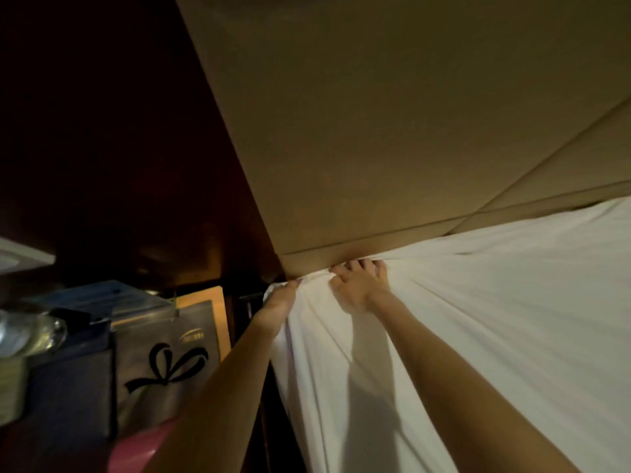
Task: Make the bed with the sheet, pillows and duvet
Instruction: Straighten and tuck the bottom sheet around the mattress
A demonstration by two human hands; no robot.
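A white sheet (478, 319) covers the mattress at the right and lower middle, pulled into creases toward the top corner of the bed. My left hand (280, 302) grips the sheet's edge at the corner, on the side of the mattress. My right hand (358, 285) lies on top of the sheet at the same corner, fingers curled into the bunched fabric where it meets the tan padded headboard (375, 131). No pillows or duvet are in view.
A dark wooden wall panel (119, 131) fills the upper left. Beside the bed at the lower left stand a grey gift bag with a black bow print (164, 363), a dark box (68, 387), a clear bottle (30, 332) and something pink (143, 445).
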